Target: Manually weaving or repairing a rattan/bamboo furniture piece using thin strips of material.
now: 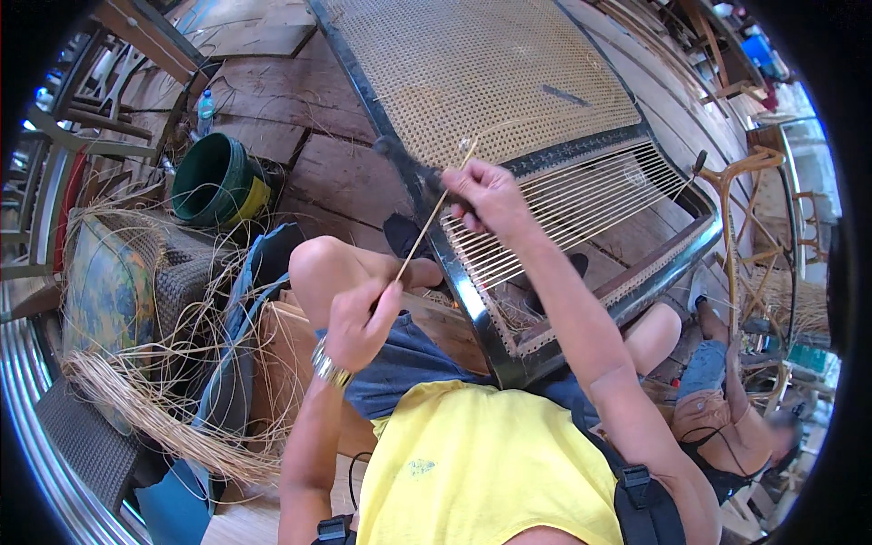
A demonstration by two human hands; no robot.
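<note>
A thin cane strand [420, 242] runs slantwise between my two hands, over the left edge of a dark wooden frame. My left hand [358, 320], with a metal watch at its wrist, is closed round the strand's lower end above my thigh. Pinched in my right hand [486, 195], the same strand shows its tip just past the fingers. Below that hand, parallel cane strands [554, 218] stretch across the frame's near opening. The far part of the frame [536, 359] carries a finished woven cane panel [481, 68]. A dark spot lies on that panel.
Loose cane strands [173, 422] lie in a tangled bundle on my left, by a patterned cushion [109, 309]. Beyond them stand a green bucket [213, 180] and a plastic bottle [205, 109]. A person [722, 422] sits at the right, near a bentwood chair piece [731, 195].
</note>
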